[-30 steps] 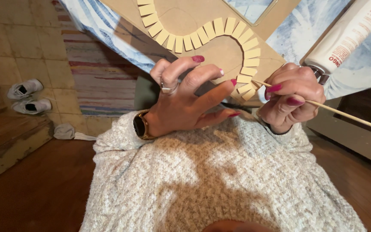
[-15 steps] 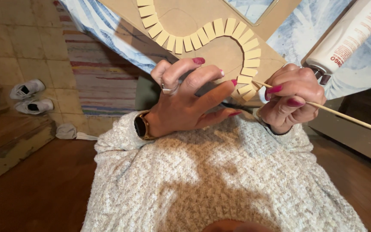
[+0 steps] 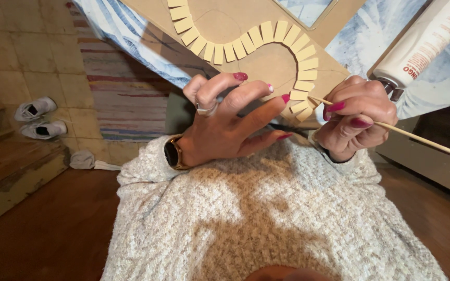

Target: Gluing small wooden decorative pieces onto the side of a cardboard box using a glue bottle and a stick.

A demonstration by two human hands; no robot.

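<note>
A brown cardboard sheet (image 3: 246,62) lies tilted in front of me, with a curved row of small pale rectangular pieces (image 3: 251,39) stuck along a drawn outline. My left hand (image 3: 230,122) rests against the sheet's lower edge with fingers spread, wearing a ring and a wristwatch. My right hand (image 3: 358,117) pinches a thin wooden skewer (image 3: 423,140), whose tip touches the lowest pale pieces (image 3: 303,106) at the right end of the curve. A white glue tube (image 3: 425,44) lies at the upper right, just beyond my right hand.
A blue and white cloth (image 3: 433,99) lies under the cardboard. A striped rug (image 3: 121,99) covers the tiled floor at left, with two white shoes (image 3: 35,119) and a wooden step (image 3: 11,171) nearby. My lap in a pale knitted sweater (image 3: 266,218) fills the foreground.
Both hands stay nearly where they were. The skewer tip has shifted very slightly along the lowest pieces.
</note>
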